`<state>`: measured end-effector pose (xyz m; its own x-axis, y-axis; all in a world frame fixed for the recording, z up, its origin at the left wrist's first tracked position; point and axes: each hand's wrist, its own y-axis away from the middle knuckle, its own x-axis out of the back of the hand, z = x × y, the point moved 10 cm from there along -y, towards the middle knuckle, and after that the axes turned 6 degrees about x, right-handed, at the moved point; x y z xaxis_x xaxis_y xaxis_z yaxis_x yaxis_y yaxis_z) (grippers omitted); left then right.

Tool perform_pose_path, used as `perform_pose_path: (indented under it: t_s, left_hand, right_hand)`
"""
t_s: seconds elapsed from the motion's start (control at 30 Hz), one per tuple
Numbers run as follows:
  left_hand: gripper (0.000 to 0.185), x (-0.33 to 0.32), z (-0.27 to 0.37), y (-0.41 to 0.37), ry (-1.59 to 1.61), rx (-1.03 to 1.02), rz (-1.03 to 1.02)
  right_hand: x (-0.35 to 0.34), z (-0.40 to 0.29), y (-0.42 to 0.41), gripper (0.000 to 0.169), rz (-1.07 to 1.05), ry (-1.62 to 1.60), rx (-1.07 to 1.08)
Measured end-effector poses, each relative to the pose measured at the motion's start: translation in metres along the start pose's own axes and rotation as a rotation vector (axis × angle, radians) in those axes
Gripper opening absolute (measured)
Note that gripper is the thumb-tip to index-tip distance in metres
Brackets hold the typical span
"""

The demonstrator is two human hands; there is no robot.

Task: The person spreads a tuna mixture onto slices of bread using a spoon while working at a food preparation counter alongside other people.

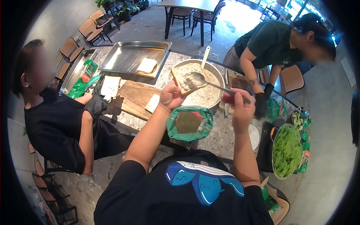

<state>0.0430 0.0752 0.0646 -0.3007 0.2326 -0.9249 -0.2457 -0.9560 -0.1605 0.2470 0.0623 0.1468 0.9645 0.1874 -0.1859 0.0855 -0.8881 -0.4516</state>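
My left hand [170, 97] holds up a slice of bread [182, 74] by its lower left edge. In my right hand [240, 108] is the handle of a metal spoon [218, 86], its blurred bowl resting on the bread over a smear of creamy filling. Behind the slice stands a large round metal pan [222, 74] of pale, lumpy filling [206, 97], with a white-handled utensil [206, 56] leaning in it. Below my hands an open green plastic bread bag [172, 132] has its rim folded outward. Bread [187, 122] shows inside the bag.
A steel tray [121, 60] holds a sandwich [147, 65]. Bread lies on a wooden board [135, 95]. At left, a person in black gloves handles bread [110, 86]; at right, another gloved person bends over a plastic bag [275, 107]. Lettuce [287, 152] fills a bowl near a white plate [253, 137].
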Motion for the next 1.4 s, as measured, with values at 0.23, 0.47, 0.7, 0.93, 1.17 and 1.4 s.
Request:
perform_pose_path:
  t_s: [0.23,0.47,0.7,0.93,1.17,1.4]
  left_hand:
    - [0.073,-0.008,0.007,-0.002,-0.085,-0.060,-0.023]
    - [0.078,-0.012,0.013,0.006,-0.043,-0.090,-0.030]
    - [0.079,-0.019,0.015,0.022,0.054,-0.078,0.001]
    - [0.083,-0.030,0.019,0.027,0.118,-0.107,-0.006]
    - [0.083,-0.028,0.016,0.030,0.091,-0.097,0.011]
    - [0.082,-0.036,0.014,0.029,0.081,-0.088,0.009]
  right_hand:
    - [-0.001,0.004,0.005,0.021,0.026,-0.008,0.004]
    - [0.012,0.017,-0.003,0.020,0.068,-0.010,-0.013]
    - [0.013,0.000,-0.002,0.019,0.086,0.000,0.008]
    - [-0.022,-0.039,0.016,0.018,-0.233,0.280,0.403]
    - [-0.028,-0.058,0.019,0.021,-0.228,0.339,0.501]
    - [-0.023,-0.036,0.018,0.021,-0.230,0.228,0.343]
